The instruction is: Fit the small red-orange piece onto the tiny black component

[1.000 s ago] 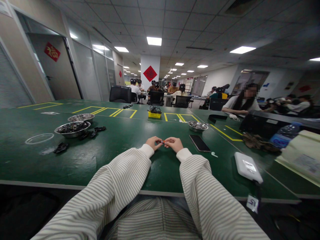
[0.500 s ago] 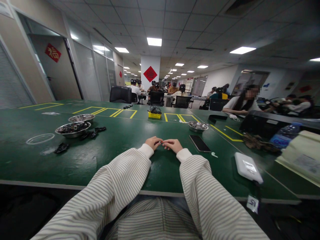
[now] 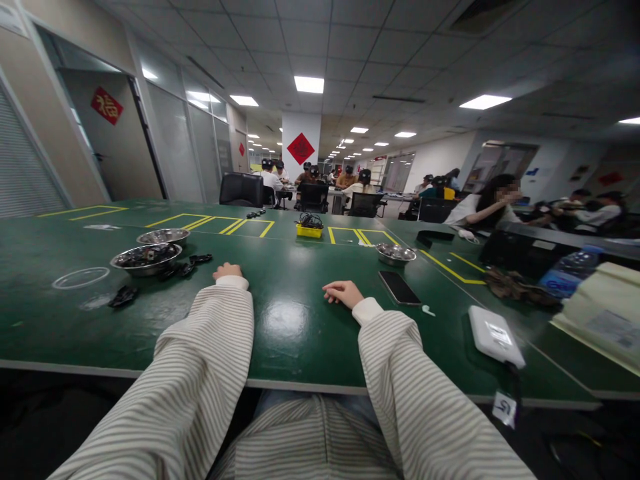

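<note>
My left hand (image 3: 229,270) is low over the green table (image 3: 285,347), its fingers curled in and partly hidden behind its back. Whatever it holds, if anything, cannot be made out. Several small black parts (image 3: 187,268) lie just left of it, beside a steel bowl (image 3: 145,269) filled with dark pieces. My right hand (image 3: 345,293) rests on the table in front of me, thumb and fingertips pinched together and pointing left. Anything in that pinch is too small to name. A black-screened phone (image 3: 399,287) lies right of this hand.
A second steel bowl (image 3: 163,232) stands behind the filled one, and another bowl (image 3: 395,254) is at right. A yellow box (image 3: 309,231) holds black cables. A white device (image 3: 497,335), an earbud (image 3: 428,311) and a water bottle (image 3: 571,270) lie right. A person (image 3: 487,207) sits beyond.
My left hand has parted from my right hand and moved left toward the black parts. My right hand has stayed in place. The person at right has raised an arm to the head.
</note>
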`<action>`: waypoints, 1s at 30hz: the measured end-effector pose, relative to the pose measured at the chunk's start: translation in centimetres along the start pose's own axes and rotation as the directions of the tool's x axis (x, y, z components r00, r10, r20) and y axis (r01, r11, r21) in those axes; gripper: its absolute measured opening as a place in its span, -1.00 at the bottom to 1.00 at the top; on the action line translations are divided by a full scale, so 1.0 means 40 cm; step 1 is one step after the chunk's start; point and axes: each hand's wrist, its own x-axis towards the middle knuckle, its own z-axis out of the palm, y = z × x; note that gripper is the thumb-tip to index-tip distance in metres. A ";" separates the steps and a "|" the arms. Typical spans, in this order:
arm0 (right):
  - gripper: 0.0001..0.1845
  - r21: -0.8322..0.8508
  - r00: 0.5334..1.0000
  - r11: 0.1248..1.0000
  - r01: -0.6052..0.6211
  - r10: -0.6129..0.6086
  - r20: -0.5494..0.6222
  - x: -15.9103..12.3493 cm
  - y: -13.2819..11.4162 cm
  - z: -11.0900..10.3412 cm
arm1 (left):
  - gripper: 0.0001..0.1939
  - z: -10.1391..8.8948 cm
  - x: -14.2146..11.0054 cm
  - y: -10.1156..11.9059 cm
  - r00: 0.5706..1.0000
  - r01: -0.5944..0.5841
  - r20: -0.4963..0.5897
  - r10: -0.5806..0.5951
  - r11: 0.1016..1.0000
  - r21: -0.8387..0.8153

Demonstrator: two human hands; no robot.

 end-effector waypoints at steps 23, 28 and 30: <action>-0.84 -0.024 0.999 0.999 -0.028 0.029 0.021 0.001 -0.002 0.001 | -0.58 0.070 -0.119 0.210 0.790 -0.613 -0.171 0.589 0.762 -0.206; -0.84 -0.036 0.999 0.999 -0.028 0.029 0.024 0.000 -0.006 0.000 | -0.61 0.056 -0.020 0.074 0.985 -0.110 -0.138 0.105 0.993 -0.029; -0.84 -0.037 0.999 0.999 -0.028 0.029 0.026 -0.001 -0.007 -0.001 | -0.66 0.059 0.001 0.043 0.997 -0.028 -0.069 0.027 1.000 -0.007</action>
